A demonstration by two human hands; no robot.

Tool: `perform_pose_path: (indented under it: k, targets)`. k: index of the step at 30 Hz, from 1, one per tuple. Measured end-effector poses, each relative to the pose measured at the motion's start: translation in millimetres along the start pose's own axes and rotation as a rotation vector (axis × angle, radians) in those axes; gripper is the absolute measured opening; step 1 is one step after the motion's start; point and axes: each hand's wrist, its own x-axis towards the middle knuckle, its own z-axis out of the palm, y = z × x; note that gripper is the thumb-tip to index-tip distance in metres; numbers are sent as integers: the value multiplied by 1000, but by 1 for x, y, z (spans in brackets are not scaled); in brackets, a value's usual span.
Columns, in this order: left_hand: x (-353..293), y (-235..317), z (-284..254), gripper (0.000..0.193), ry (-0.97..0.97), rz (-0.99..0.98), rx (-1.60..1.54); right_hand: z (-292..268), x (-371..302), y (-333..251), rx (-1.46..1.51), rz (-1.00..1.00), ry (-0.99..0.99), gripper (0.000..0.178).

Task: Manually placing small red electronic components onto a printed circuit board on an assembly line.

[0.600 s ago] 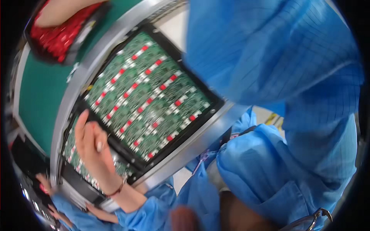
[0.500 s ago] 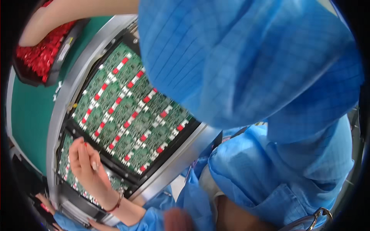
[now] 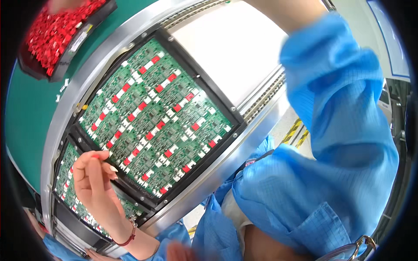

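Note:
My left hand (image 3: 96, 187), a red bracelet at its wrist, is closed in a pinch at the lower left corner of a black frame (image 3: 198, 76). A small red connector (image 3: 96, 156) shows between its thumb and fingers, mostly covered. The frame holds a panel of green circuit boards (image 3: 143, 93) with rows of red and white connectors. From the right, my right forearm (image 3: 289, 13) in a blue sleeve (image 3: 335, 65) runs out past the top edge. A blurred skin-coloured patch (image 3: 65, 4) hangs over a dark bin of red connectors; it may be my right hand, its fingers unreadable.
The dark bin (image 3: 72, 54) stands on a green surface (image 3: 32, 117) beside a few loose white connectors (image 3: 64, 85). Metal rails with a chain (image 3: 265, 98) carry the frame. A second framed panel (image 3: 65, 174) lies nearer; another person's blue sleeve (image 3: 63, 248) shows at lower left.
My right arm has swung up and to the right, uncovering the panel and rails. My left hand stays pinched near the frame's corner, its fingers slightly turned.

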Motion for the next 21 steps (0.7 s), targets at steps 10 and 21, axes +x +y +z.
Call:
perform_pose_path:
  k: [10,21]
  targets:
    - [-5,1,-15,13,-61,18,65,-88,-161,-85,810,968,-457,19]
    - [-10,4,-20,18,-216,-34,-10,-88,-169,-91,722,770,-521,16]
